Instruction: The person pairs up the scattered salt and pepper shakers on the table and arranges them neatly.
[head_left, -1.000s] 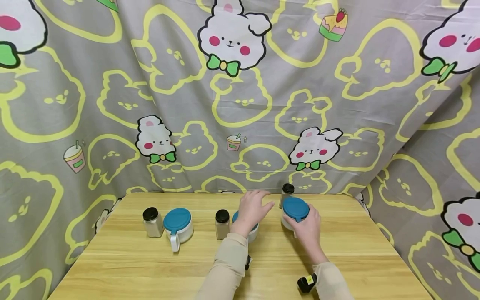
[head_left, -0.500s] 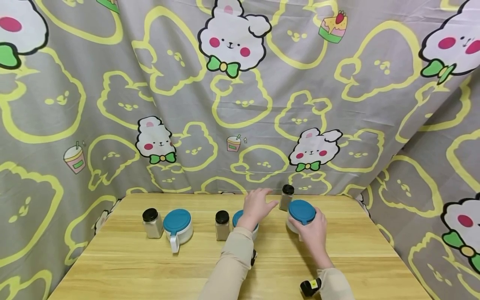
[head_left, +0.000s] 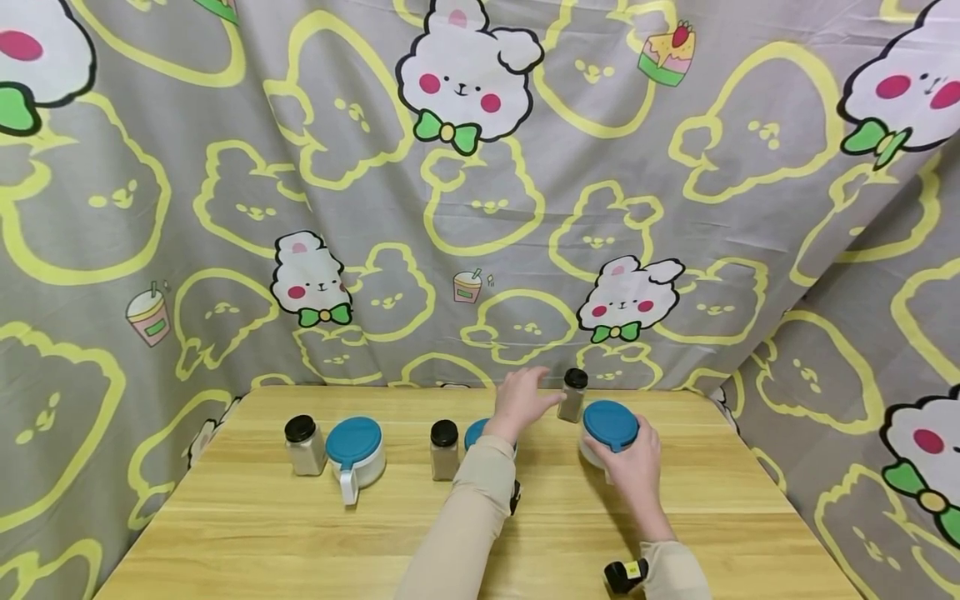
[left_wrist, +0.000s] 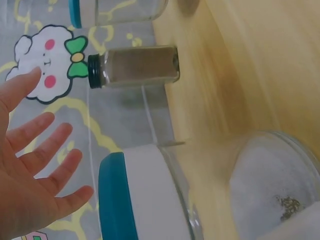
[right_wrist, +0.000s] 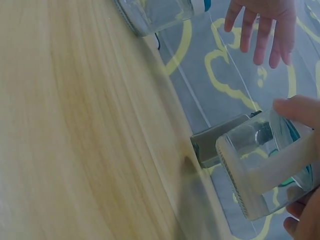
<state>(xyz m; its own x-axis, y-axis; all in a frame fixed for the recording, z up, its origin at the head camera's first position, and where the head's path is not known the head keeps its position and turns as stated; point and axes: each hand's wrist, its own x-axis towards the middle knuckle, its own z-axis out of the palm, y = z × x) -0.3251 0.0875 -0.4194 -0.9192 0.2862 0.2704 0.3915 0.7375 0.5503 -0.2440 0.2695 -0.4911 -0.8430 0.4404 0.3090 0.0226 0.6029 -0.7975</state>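
My right hand [head_left: 636, 458] grips a clear glass jar with a blue lid [head_left: 611, 423] and a white handle. In the right wrist view this glass jar [right_wrist: 267, 165] is tilted, its base seemingly just off the table. My left hand [head_left: 522, 402] is spread and holds nothing. Beside its fingertips stands a square spice jar [head_left: 572, 400] with a black cap and brownish contents. Under the left wrist sits another blue-lidded jar [head_left: 478, 432], partly hidden by the forearm; its blue lid [left_wrist: 116, 195] shows in the left wrist view.
To the left are a black-capped spice jar [head_left: 444, 454], a third blue-lidded jar [head_left: 356, 443] with its handle forward, and a pale-filled spice jar [head_left: 303, 448]. A round glass vessel [left_wrist: 270, 180] holds dark flakes. A patterned curtain [head_left: 465, 333] hangs behind the wooden table [head_left: 300, 550].
My right hand has carried the blue-lidded jar rightward, uncovering more of the spice jar behind it. The left hand has moved right and slightly farther back, toward that spice jar.
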